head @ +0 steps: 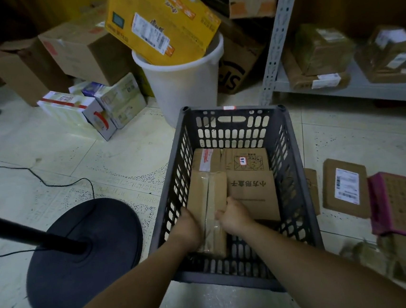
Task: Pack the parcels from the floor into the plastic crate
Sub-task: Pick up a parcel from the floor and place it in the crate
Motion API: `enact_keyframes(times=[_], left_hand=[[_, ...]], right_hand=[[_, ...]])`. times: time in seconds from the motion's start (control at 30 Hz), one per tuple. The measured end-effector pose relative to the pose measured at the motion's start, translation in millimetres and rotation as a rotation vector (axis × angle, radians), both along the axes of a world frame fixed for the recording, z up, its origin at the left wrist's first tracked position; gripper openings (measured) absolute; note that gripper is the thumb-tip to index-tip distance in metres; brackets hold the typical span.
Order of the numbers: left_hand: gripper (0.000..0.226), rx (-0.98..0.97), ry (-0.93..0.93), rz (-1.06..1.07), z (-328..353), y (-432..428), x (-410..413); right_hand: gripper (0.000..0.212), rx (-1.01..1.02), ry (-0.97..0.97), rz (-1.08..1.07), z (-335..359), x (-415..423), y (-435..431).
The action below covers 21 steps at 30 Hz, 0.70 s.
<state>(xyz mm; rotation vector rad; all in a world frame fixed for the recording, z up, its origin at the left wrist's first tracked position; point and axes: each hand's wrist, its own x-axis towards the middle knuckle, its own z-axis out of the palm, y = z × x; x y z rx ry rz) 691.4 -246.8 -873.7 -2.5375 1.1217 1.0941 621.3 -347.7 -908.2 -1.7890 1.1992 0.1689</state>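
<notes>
- Low centre, your left hand (188,226) and right hand (232,216) clasp the sides of the long parcel (209,190).
- It sits inside the crate (234,128), along its left wall, long axis up-frame.
- Far right, a floor parcel (345,187) lies nearer your right hand.

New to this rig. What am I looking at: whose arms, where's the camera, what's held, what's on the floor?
No robot: one wide-angle camera worn on a person's head, looking down at their bare arms. The left hand and right hand both grip a taped brown parcel, low inside the dark plastic crate, beside other boxes already packed. More parcels lie on the tiled floor at right, like a flat labelled parcel. Behind stand a white bucket and a metal shelf.
</notes>
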Motion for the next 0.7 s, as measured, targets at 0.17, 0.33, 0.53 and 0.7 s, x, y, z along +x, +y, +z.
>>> enact_keyframes(times=[0.17, 0.33, 0.53, 0.7], left_hand=[[0.095, -0.167, 0.032, 0.158, -21.1, 11.8, 11.3], [0.091, -0.162, 0.036, 0.167, -35.8, 14.9, 10.2], [0.057, -0.34, 0.041, 0.25, -34.6, 16.5, 18.9], [0.076, -0.387, 0.057, 0.278, -36.1, 16.9, 18.4]], right_hand=[[0.04, -0.045, 0.004, 0.059, -13.0, 5.3, 4.9], [0.028, -0.054, 0.039, 0.124, -27.3, 4.6, 10.3], [0.021, -0.089, 0.009, 0.104, -31.1, -0.1, 10.4], [0.027, -0.077, -0.028, 0.048, -28.9, -1.1, 2.3]])
